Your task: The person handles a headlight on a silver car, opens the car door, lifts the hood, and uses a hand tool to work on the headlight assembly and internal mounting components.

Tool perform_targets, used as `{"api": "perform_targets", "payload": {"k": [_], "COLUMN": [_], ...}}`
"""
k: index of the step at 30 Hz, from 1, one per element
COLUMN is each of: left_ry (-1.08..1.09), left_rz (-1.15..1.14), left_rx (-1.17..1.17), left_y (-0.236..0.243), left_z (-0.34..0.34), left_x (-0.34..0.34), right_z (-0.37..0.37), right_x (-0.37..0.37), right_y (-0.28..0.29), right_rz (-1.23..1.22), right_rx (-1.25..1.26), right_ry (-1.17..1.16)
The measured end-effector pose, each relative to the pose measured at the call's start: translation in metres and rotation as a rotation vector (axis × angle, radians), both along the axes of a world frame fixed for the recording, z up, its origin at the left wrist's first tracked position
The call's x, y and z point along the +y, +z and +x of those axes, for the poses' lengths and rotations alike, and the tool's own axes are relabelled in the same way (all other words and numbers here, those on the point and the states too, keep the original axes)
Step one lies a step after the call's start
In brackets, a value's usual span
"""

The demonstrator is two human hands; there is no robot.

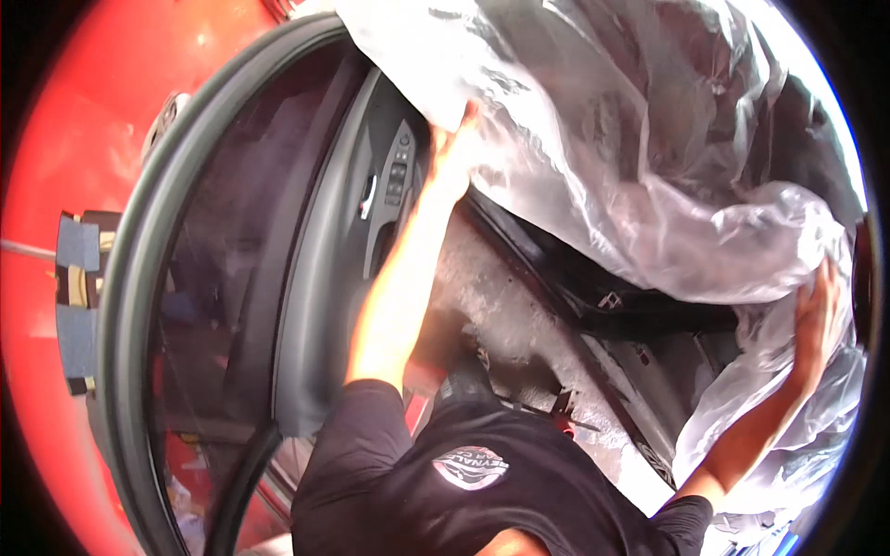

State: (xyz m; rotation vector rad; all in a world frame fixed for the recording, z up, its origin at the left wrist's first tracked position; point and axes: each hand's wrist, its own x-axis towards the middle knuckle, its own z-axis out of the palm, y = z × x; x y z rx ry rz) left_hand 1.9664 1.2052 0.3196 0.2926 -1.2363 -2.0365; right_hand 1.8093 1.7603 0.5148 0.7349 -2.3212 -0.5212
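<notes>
A large clear plastic sheet (640, 157) billows across the upper right of the view, draped over the open side of a red car, and both bare hands are on it. The left arm runs long and nearly straight up from the black sleeve below, and the left hand (451, 139) meets the sheet's lower left edge, just right of the window switches (397, 176) on the grey door panel (324, 278); its fingers are tucked up under the plastic, so I cannot tell how tightly they close on it. The right arm bends at the elbow beneath the sheet's lower right corner, the forearm rising steeply. The right hand (816, 320) lies spread and flat against the plastic, fingers pointing upward, pressing rather than clenching. Below the sheet, between the two arms, the dusty door sill (519, 324) shows.
</notes>
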Motion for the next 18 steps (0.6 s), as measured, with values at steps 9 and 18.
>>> {"api": "perform_targets", "payload": {"k": [9,18], "left_ry": [-0.674,0.009], "left_rz": [-0.358,-0.972], "left_rx": [0.23,-0.366], "left_y": [0.11,-0.02], "left_z": [-0.129,0.028], "left_x": [-0.006,0.068], "right_z": [0.162,-0.105], "right_x": [-0.325,-0.425], "right_y": [-0.122,-0.243], "right_rz": [-0.501,-1.965], "right_rx": [-1.064,-1.521], "right_ry": [0.755,0.461]}}
